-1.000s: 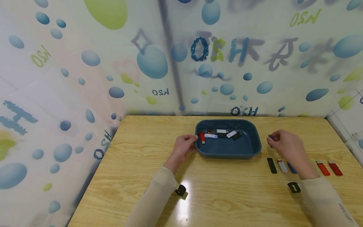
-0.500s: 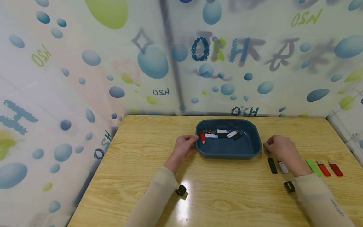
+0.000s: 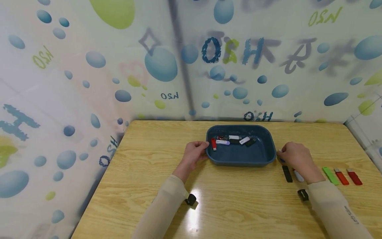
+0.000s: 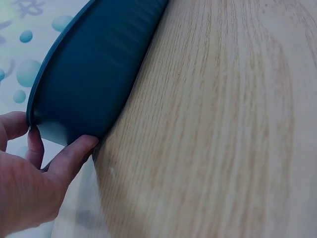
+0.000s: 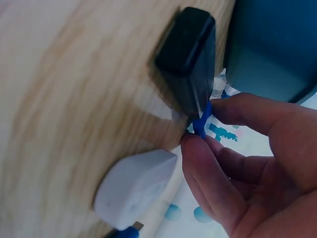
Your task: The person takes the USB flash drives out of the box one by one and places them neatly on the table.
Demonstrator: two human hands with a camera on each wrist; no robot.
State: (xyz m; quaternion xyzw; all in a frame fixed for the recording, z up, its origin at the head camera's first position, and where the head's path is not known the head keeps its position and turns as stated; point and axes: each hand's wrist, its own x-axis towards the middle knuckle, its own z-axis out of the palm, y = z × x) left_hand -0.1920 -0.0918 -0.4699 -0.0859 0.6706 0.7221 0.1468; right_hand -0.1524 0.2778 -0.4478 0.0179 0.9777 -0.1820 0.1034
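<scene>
My left hand (image 3: 195, 153) holds the left end of a dark blue plastic bin (image 3: 241, 164), thumb against its wall and fingertips at the rim in the left wrist view. My right hand (image 3: 295, 156) is just right of the bin and pinches a blue USB stick (image 5: 200, 125) between thumb and fingers, close over the table. Much of that stick is hidden by the fingers. Near it lie a black USB stick (image 3: 287, 174) and a white USB stick (image 3: 298, 176), partly behind my right wrist. Part of another blue USB stick (image 5: 130, 233) shows in the right wrist view.
Inside the bin, toward its left and back, are a red USB stick (image 3: 214, 144), a white-and-lavender one (image 3: 222, 142) and several others. Right of my wrist lie green (image 3: 330, 176), orange-red (image 3: 341, 177) and dark red (image 3: 354, 177) sticks. A patterned curtain (image 3: 161, 63) hangs behind the table.
My right hand has come left and slightly nearer with the stick, closer to the bin. The green stick has come into view and the blue one on the table is covered. My left hand stays put.
</scene>
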